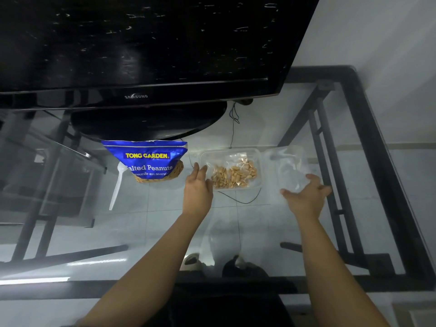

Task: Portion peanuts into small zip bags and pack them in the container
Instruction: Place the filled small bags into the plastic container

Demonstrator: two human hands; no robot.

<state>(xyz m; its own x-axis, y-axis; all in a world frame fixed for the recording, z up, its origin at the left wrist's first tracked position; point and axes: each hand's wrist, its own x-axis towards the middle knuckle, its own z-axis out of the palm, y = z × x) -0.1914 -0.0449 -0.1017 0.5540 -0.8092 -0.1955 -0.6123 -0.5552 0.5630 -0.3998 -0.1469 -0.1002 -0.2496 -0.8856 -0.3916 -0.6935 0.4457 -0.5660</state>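
Observation:
A clear plastic container (204, 159) sits on the glass table and holds small zip bags of peanuts (233, 174). My left hand (197, 188) rests at the container's left wall, fingers apart and touching it. To the container's right lies its clear lid (289, 166). My right hand (306, 197) is spread over the lid's near edge; whether it grips the lid I cannot tell. A blue bag of salted peanuts (148, 159) stands to the left, with a white plastic spoon (117, 182) leaning beside it.
A black television (141, 55) on a round base (146, 121) fills the back of the glass table (118, 232). A thin black cable (240, 200) runs by the container. The table's black frame (382, 161) edges the right side.

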